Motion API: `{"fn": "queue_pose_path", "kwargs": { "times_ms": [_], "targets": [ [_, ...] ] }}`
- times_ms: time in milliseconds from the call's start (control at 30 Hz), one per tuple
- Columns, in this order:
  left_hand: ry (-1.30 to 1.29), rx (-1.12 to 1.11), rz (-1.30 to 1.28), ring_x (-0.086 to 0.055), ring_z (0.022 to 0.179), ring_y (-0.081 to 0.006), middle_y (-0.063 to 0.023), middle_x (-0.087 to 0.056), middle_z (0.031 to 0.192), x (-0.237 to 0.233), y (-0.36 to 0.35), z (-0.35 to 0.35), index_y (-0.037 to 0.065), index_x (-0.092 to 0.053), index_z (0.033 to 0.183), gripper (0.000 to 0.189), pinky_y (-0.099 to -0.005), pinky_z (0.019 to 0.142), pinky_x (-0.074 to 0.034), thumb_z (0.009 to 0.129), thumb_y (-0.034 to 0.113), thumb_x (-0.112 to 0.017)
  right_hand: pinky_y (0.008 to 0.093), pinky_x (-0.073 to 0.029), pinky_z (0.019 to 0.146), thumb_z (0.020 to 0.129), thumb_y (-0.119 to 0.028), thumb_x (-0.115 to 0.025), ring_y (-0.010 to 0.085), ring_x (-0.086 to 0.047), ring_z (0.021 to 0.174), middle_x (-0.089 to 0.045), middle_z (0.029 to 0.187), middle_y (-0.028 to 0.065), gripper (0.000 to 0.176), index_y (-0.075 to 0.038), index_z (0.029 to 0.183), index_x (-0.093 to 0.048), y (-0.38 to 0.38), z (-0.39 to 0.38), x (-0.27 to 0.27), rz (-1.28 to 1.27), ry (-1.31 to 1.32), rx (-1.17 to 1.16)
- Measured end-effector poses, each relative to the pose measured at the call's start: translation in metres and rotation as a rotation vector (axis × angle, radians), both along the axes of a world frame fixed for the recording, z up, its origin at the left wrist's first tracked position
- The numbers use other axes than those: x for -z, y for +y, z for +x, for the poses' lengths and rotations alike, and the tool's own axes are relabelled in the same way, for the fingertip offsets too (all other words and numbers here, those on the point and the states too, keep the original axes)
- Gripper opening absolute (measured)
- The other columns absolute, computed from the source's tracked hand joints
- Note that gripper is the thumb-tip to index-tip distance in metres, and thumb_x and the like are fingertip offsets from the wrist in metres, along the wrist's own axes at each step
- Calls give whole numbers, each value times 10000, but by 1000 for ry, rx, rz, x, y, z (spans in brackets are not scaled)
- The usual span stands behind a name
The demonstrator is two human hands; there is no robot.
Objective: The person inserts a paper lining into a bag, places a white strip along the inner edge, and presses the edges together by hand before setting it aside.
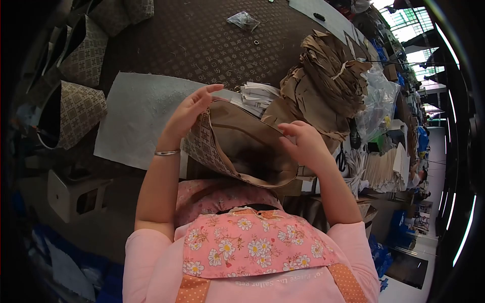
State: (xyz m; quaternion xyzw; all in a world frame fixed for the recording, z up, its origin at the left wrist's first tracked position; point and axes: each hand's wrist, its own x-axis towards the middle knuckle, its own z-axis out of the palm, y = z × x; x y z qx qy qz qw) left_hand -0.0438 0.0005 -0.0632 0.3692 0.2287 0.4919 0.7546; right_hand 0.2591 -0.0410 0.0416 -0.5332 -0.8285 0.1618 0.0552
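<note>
A patterned brown bag (252,139) lies with its wide mouth toward me, its plain tan lining showing and its inside dark. My left hand (189,111) is at the bag's left rim, fingers spread and pointing up to the right. At the right rim is my right hand (305,144), its fingers apart and slightly bent, near the edge. Neither hand is seen gripping anything. Behind the bag sit a stack of folded white pieces (258,96) and a tied bundle of brown pieces (328,76).
A grey-white sheet (131,118) covers the table's left part. Patterned bags (81,113) stand at the far left, above a stool (76,194). Clear plastic (376,108), black scissors (341,160) and cream strips (386,169) lie to the right. A small plastic bag (243,21) is at the back.
</note>
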Motion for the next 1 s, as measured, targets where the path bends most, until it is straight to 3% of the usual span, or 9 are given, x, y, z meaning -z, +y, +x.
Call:
{"fn": "queue_pose_path", "kwargs": {
  "times_ms": [133,200,300,467,600,700,767,867,1000],
  "targets": [
    [85,-141,-263,-619,1037,-123,-99,-661,1143,40,-12,-5,-17,-582,1250,581,-265,880,-509,1005,492,-449,371,-526,725,915,-260,-595,268,-646,764,-676,952,119,512,-74,1375,-468,-6,-58,-19,-350,270,85],
    [288,-115,-515,-605,1055,-134,-86,-640,1190,56,-29,-1,-12,-577,1259,594,-276,900,-492,1018,503,-408,295,-517,693,974,-304,-576,135,-628,843,-649,957,66,546,-172,1464,-374,8,-75,1,-679,399,173],
    [256,-148,-338,-597,1054,-149,-68,-643,1182,109,-39,-4,-10,-587,1257,545,-283,923,-468,1025,456,-426,276,-507,705,991,-368,-553,133,-622,874,-651,955,43,546,-153,1457,-368,32,-88,25,-792,506,360],
    [595,-191,-10,-522,1165,-167,-84,-564,1297,52,-59,9,3,-504,1333,505,-288,1017,-385,1018,396,-475,214,-426,642,982,-332,-596,23,-491,740,-590,819,-41,320,-27,911,-662,42,-83,8,-480,734,248],
    [973,-431,532,-483,1201,-229,-146,-530,1287,2,-89,34,19,-503,1339,576,-350,879,-481,925,399,-629,297,-456,605,851,-191,-713,156,-562,636,-619,736,46,197,-28,929,-634,22,-70,-60,-220,528,68],
    [589,-88,189,-525,1147,-228,-130,-545,1256,-28,-110,45,16,-528,1303,528,-327,848,-495,894,309,-690,287,-470,640,849,-17,-634,153,-584,679,-631,822,62,200,-70,1042,-629,-2,-54,-89,-37,287,-82],
    [494,31,156,-563,1087,-223,-124,-563,1225,-34,-108,43,20,-559,1257,484,-302,826,-499,858,229,-736,363,-507,668,764,40,-612,284,-650,761,-651,898,119,374,-110,1106,-622,-18,-40,-95,-22,63,-243],
    [632,-58,351,-588,1047,-219,-128,-582,1191,-59,-108,37,21,-580,1221,459,-311,856,-493,835,199,-755,393,-522,698,729,24,-603,318,-659,857,-672,975,102,404,-118,1105,-637,-47,-33,-100,-199,-257,-307],
    [815,-518,624,-569,1076,-256,-122,-592,1172,-73,-95,41,40,-586,1202,435,-353,907,-467,815,151,-752,385,-530,760,745,-29,-587,281,-658,920,-681,1012,53,330,-127,1049,-669,-76,-13,-40,-344,-373,-452]
  ]
}}
